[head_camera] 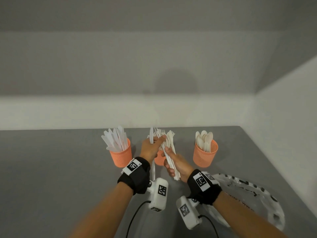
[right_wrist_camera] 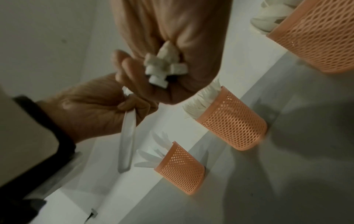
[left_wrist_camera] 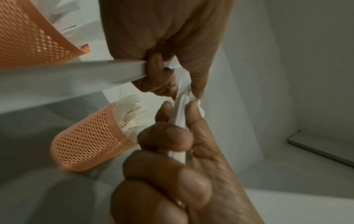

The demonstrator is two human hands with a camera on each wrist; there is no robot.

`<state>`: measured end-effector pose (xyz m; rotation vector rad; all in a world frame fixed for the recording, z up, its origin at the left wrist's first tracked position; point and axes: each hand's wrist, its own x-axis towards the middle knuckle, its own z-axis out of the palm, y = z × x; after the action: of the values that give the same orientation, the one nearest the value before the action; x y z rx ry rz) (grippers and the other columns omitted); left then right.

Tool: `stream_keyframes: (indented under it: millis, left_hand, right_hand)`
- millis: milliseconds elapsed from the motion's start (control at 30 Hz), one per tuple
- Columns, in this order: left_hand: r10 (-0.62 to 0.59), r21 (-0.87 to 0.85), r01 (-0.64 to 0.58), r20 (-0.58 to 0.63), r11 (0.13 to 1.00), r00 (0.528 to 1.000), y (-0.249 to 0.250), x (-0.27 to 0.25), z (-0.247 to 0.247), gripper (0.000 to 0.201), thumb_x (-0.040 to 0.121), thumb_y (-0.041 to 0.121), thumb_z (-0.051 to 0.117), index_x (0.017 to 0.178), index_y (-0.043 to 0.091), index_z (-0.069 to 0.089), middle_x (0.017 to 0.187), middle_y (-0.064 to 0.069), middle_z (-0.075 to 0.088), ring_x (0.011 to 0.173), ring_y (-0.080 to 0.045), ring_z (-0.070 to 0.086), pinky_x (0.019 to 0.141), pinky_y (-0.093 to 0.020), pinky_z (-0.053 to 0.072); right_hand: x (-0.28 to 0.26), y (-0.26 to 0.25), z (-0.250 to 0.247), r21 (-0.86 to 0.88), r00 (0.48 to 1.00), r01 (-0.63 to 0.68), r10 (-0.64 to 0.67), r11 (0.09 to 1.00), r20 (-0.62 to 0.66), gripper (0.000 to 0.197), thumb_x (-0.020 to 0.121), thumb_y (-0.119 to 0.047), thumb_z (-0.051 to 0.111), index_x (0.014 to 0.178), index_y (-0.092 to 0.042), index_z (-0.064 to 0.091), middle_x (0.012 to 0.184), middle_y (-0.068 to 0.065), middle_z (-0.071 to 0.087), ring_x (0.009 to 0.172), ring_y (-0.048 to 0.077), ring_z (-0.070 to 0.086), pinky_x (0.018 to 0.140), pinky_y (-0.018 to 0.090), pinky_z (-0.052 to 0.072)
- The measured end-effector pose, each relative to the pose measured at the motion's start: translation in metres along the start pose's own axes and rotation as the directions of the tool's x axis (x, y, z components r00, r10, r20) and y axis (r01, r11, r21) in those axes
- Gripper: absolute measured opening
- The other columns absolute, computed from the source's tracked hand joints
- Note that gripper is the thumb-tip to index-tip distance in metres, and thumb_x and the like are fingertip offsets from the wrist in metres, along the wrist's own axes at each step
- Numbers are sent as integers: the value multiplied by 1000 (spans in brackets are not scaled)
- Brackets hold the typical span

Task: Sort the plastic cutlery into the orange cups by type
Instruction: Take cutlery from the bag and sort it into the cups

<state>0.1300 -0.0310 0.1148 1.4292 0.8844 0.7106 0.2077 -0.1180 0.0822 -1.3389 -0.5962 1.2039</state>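
Your left hand (head_camera: pixel 151 148) grips one knife (head_camera: pixel 151 135); your right hand (head_camera: pixel 177 164) clenches a fork bundle (head_camera: pixel 169 145), both hiding most of the middle cup (head_camera: pixel 159 159).

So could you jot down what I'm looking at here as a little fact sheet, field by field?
surface: grey table
left cup: orange mesh, holds knives
middle cup: orange mesh, holds forks, partly hidden behind the hands
right cup: orange mesh, holds spoons
left hand: holds a single knife upright
right hand: grips a bundle of forks
near right: crumpled plastic bag on the table
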Motion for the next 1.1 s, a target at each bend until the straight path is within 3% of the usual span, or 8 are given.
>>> stream_keyframes:
  millis: [167,300,500,567,633,733,867,1100]
  left_hand:
    - [-63,-42,61,-38,997,997,-5,7,2,20,92,13,45,74,8,51,59,-3,45,49,-12,42,45,-20,34]
    - [-5,1,5,-1,1000,1000,-13,8,1,22,96,15,43,82,4,55,63,-5,53,48,-11,50,43,-16,39]
    - [-31,-100,25,-64,995,997,-20,7,-18,35,101,21,29,73,12,46,60,-5,52,42,-7,51,46,-16,44]
    - [-79,-227,56,-91,972,993,-20,9,-31,26,101,19,30,83,10,47,56,-4,46,42,-11,51,51,-26,47]
    - [-68,-291,16,-169,957,983,-13,14,-47,20,100,19,34,89,8,47,48,1,38,32,-7,42,43,-22,41]
    - [48,-219,-135,-359,966,932,11,27,-75,34,96,31,46,68,11,48,39,7,36,29,-5,32,40,-19,32]
    - [166,-187,-305,-528,934,833,52,48,-110,47,92,40,51,54,16,38,34,9,36,32,-7,36,43,-18,36]
    - [286,3,-321,-462,947,840,41,82,-125,46,95,41,44,56,16,39,51,-1,39,47,-14,40,55,-25,40]
  right_hand:
    - [3,4,-2,12,1000,26,-26,1000,-7,45,97,-43,39,98,-4,60,54,3,57,32,8,46,33,16,36]
    - [4,2,4,-77,998,62,-62,995,6,39,95,-43,41,83,-12,60,59,6,60,35,11,51,36,18,40]
    - [14,6,0,-224,992,83,-102,971,-76,33,97,-34,42,88,-9,61,68,9,64,48,10,64,53,26,56]
    - [20,9,-5,-270,976,82,-132,959,-172,30,97,-34,43,78,-15,57,56,1,60,41,7,58,54,27,55]
    - [24,10,-7,-203,974,76,-116,976,-195,29,97,-33,43,78,-14,52,42,-6,49,31,7,46,37,22,45]
    - [28,8,-5,-168,984,77,-102,983,-148,27,97,-36,44,82,-15,54,40,-8,40,29,5,32,32,15,29]
    - [38,-2,3,-166,985,104,-125,981,-120,25,96,-35,45,86,-14,56,53,2,45,29,5,34,31,15,27]
    - [48,-6,8,-85,990,101,-109,991,-92,27,97,-34,43,100,-11,57,44,-1,48,33,6,40,33,16,32]
